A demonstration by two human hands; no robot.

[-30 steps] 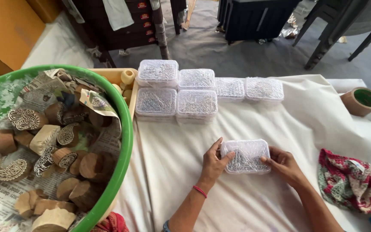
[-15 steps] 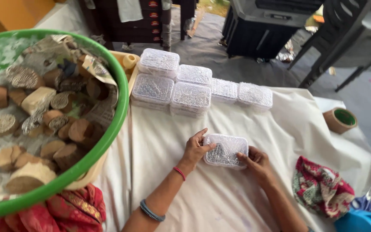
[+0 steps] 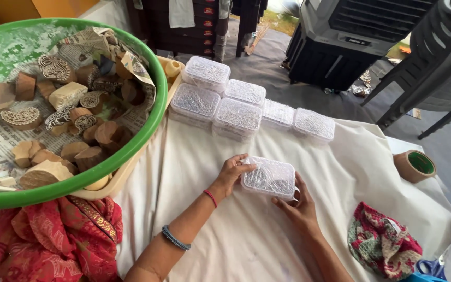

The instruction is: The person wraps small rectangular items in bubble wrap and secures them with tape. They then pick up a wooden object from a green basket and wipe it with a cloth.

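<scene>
Both hands grip 1 clear, rounded-rectangular plastic box (image 3: 269,177) packed with thin silvery pins, resting on the cream cloth-covered table (image 3: 194,156). The left hand (image 3: 230,173) curls its fingers over the box's left edge; the right hand (image 3: 298,203) clasps its near right corner. Beyond it sit 5 similar lidded boxes (image 3: 236,104), 2 stacked on others. At left, a smooth green plastic basin (image 3: 147,125), lined with newspaper, holds carved wooden printing blocks (image 3: 63,120). A brown tape roll (image 3: 415,166) lies well apart at right.
</scene>
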